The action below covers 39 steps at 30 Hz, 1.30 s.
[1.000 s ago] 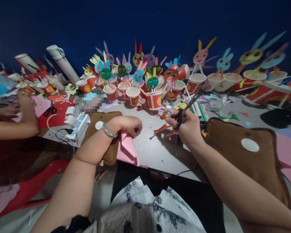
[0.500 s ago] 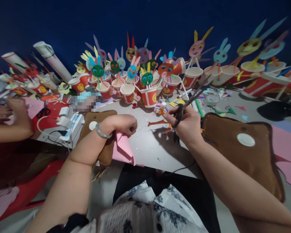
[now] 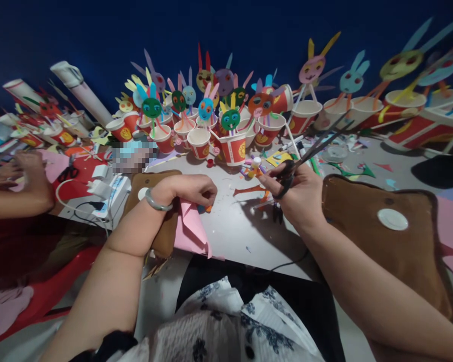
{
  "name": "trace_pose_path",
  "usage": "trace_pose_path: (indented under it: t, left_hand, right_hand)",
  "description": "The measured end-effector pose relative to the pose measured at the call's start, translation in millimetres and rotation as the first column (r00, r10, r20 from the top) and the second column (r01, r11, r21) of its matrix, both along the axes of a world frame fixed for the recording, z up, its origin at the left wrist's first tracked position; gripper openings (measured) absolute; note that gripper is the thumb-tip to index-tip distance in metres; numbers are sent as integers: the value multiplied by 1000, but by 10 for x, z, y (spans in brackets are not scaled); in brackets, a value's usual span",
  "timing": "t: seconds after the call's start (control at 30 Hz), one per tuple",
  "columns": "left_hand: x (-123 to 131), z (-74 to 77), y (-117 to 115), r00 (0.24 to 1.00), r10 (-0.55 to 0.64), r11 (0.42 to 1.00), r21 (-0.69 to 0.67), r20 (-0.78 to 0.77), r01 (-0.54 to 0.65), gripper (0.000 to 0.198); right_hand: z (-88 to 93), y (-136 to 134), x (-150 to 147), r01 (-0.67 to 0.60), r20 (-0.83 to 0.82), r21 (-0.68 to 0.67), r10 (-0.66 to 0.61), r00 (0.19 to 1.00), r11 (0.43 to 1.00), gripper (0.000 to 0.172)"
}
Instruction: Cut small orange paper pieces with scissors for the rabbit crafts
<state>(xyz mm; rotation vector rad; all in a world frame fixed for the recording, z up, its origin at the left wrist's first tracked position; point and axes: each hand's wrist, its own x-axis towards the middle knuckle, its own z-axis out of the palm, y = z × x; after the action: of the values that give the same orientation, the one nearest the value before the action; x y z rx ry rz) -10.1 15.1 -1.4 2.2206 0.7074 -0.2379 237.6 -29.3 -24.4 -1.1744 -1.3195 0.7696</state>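
My left hand (image 3: 191, 188) is curled closed on the grey table (image 3: 234, 226), pinching a sheet of pink paper (image 3: 191, 229) that hangs over the table's front edge. A small orange and blue scrap (image 3: 205, 208) lies under its fingertips. My right hand (image 3: 296, 193) grips black scissors (image 3: 313, 148) by the handles, blades slightly apart and pointing up to the right. An orange paper cutout (image 3: 248, 190) lies between my hands.
Red and white paper cups with coloured bunny faces on sticks (image 3: 230, 120) crowd the back of the table. Brown pads (image 3: 392, 231) lie right and left (image 3: 154, 201). Another person's arms (image 3: 18, 188) rest at the far left by a white charger and cables (image 3: 101, 188).
My right hand with the scissors has risen slightly and shifted right. My left hand has stayed closed on the pink paper, and a small coloured scrap now shows beneath its fingers.
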Motion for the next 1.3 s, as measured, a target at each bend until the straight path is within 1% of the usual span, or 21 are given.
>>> trace_pose_path:
  t: [0.13, 0.2, 0.23, 0.33, 0.4, 0.47, 0.5, 0.53, 0.57, 0.63, 0.67, 0.7, 0.73, 0.77, 0.83, 0.9, 1.03, 1.1, 1.17, 1.23, 1.3]
  left_hand:
    - [76, -66, -14, 988, 83, 993, 74, 130, -93, 9]
    - [129, -115, -21, 972, 116, 973, 170, 206, -153, 13]
    - [152, -136, -21, 954, 145, 951, 228, 263, -207, 15]
    - [186, -161, -10, 857, 212, 855, 335, 470, -395, 19]
    - [178, -135, -6, 747, 233, 768, 353, 623, -534, 19]
    - [153, -80, -19, 633, 221, 671, 356, 742, -651, 19]
    - [140, -46, -31, 606, 203, 636, 366, 769, -679, 19]
    - [129, -13, -47, 617, 186, 642, 381, 765, -665, 19]
    - [123, 18, -63, 679, 174, 693, 402, 713, -599, 20]
    - [127, 58, -94, 852, 55, 834, 445, 521, -326, 23]
    - [137, 64, -106, 905, -4, 878, 434, 425, -201, 23]
    - [151, 62, -117, 941, -51, 910, 403, 334, -94, 23]
    - [165, 53, -125, 962, -79, 931, 365, 260, -22, 21]
    - [179, 40, -133, 975, -82, 943, 333, 208, 8, 20]
    - [198, 18, -147, 986, -38, 959, 284, 161, -9, 21]
    - [200, 12, -156, 986, 10, 968, 245, 167, -51, 24]
    - [180, 31, -152, 979, -5, 986, 166, 204, -29, 32]
    - [177, 25, -143, 977, -36, 980, 200, 210, -7, 30]
    - [184, -3, -136, 981, -32, 961, 277, 190, -22, 22]
    - [197, -41, -132, 990, 27, 939, 336, 137, -72, 17]
    - [208, -71, -129, 994, 70, 932, 351, 79, -94, 16]
  right_hand:
    - [7, -4, -5, 8, -21, 8, -8, 1000, 1000, 28]
    - [16, -8, -11, 27, -23, 21, -26, 999, 999, 28]
    - [19, -10, -14, 36, -18, 25, -36, 999, 999, 27]
    - [20, -15, -20, 55, 0, 44, -55, 998, 998, 25]
    - [20, -17, -17, 52, -7, 60, -52, 999, 997, 25]
    - [25, -20, -9, 55, -20, 67, -54, 998, 996, 25]
    - [29, -22, -4, 55, -25, 66, -54, 998, 996, 24]
    - [36, -24, 2, 56, -29, 66, -54, 998, 996, 24]
    - [44, -26, 7, 58, -31, 69, -56, 998, 996, 24]
    - [61, -32, 14, 70, -24, 82, -68, 997, 994, 23]
    - [69, -35, 15, 78, -17, 88, -77, 997, 993, 23]
    - [78, -40, 16, 89, -12, 94, -88, 996, 992, 23]
    - [86, -45, 16, 97, -8, 96, -97, 995, 991, 23]
    - [95, -51, 15, 102, -8, 99, -102, 995, 990, 22]
    - [112, -65, 13, 99, -10, 104, -99, 995, 990, 22]
    - [128, -79, 12, 92, -4, 106, -92, 996, 990, 21]
    - [141, -92, 15, 107, 16, 106, -109, 994, 989, 20]
    - [139, -89, 20, 109, 6, 118, -110, 994, 987, 20]
    - [138, -87, 25, 105, -10, 130, -105, 994, 986, 20]
    - [144, -89, 26, 104, -6, 138, -104, 995, 985, 20]
    - [155, -98, 22, 110, 13, 148, -113, 994, 983, 19]
